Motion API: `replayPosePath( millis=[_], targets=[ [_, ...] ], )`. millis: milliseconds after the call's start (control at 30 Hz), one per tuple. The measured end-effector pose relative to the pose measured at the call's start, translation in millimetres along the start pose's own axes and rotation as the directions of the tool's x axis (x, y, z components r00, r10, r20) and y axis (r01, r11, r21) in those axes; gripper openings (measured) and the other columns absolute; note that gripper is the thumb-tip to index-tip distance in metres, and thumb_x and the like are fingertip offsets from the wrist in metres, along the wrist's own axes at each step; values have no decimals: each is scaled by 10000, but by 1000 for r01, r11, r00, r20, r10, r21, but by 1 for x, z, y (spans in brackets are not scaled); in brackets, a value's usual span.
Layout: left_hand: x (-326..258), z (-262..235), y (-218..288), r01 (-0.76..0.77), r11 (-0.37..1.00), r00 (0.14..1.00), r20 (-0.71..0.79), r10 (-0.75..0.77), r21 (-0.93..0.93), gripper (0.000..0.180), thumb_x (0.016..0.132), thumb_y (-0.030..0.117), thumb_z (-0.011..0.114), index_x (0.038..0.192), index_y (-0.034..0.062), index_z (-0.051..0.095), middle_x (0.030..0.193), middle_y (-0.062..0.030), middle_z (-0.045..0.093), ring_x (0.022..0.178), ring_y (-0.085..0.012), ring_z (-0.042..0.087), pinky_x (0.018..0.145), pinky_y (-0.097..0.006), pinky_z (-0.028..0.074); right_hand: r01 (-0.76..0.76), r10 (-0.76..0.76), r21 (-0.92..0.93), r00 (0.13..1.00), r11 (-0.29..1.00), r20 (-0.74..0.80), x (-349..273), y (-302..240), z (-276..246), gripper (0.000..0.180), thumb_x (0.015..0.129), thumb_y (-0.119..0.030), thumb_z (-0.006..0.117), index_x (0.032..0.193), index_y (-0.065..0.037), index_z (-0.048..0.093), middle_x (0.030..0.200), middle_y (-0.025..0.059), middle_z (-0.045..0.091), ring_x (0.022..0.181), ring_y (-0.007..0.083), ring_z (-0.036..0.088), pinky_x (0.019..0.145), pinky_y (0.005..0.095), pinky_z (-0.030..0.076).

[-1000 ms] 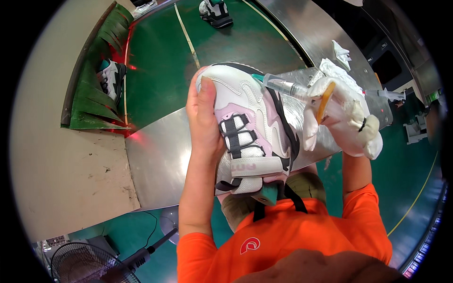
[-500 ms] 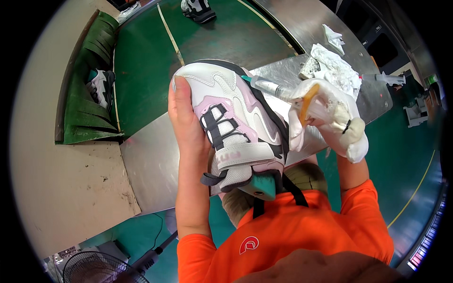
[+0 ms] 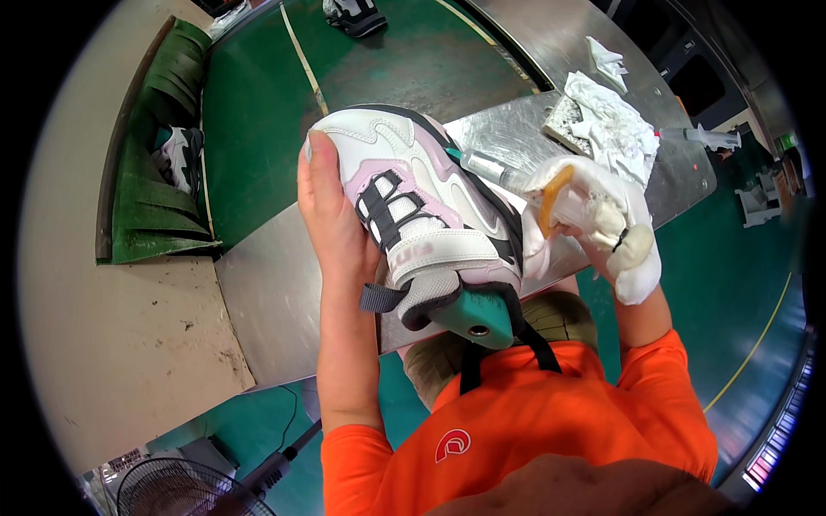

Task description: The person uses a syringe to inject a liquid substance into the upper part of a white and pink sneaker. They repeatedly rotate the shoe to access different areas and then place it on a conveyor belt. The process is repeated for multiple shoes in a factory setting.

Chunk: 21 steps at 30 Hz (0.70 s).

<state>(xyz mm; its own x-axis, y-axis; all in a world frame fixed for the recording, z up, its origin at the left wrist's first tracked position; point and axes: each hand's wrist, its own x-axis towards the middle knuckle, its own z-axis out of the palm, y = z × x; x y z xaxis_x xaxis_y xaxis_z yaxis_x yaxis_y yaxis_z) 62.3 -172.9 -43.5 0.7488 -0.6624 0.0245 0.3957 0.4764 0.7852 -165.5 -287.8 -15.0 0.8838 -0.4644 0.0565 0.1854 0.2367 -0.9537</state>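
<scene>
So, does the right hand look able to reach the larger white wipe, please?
Probably yes: the larger white wipe lies close beyond the right hand, apparently unobstructed, though that hand holds a syringe.

White, lilac and black shoe [image 3: 434, 202]; cream-striped green conveyor [image 3: 258, 129]; bright orange shirt [image 3: 551, 421]

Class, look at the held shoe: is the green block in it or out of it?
In: the green block sits in the ankle opening of the shoe, with only its holed end sticking out.

Left fingers [image 3: 324, 172] hold a shoe [image 3: 422, 185], right fingers [image 3: 536, 248] a syringe [image 3: 489, 168].
</scene>
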Motion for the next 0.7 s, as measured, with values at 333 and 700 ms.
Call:
replayPosePath(
  millis=[333, 700],
  targets=[
    [1, 1, 1, -39, 997, 998, -50, 42, 69, 322, 1020, 332, 548, 1107, 22, 563, 987, -92, 669, 852, -180, 676, 741, -311, 564, 7, -8, -11, 1000, 1000, -27, -8, 13, -16, 966, 511, -406, 797, 1291, 88, 517, 1024, 117, 651, 890, 187, 654, 813, 304, 528],
    [10, -9, -10, -2, 1000, 997, -83, 2, 5, 311, 998, 319, 593, 1126, 36, 574, 985, -74, 667, 856, -167, 668, 749, -308, 558, 91, -112, 240, 991, 966, 75, -3, 9, -22, 999, 539, -407, 792, 1313, 91, 404, 896, 224, 605, 743, 334, 635, 655, 398, 550]
  ],
)
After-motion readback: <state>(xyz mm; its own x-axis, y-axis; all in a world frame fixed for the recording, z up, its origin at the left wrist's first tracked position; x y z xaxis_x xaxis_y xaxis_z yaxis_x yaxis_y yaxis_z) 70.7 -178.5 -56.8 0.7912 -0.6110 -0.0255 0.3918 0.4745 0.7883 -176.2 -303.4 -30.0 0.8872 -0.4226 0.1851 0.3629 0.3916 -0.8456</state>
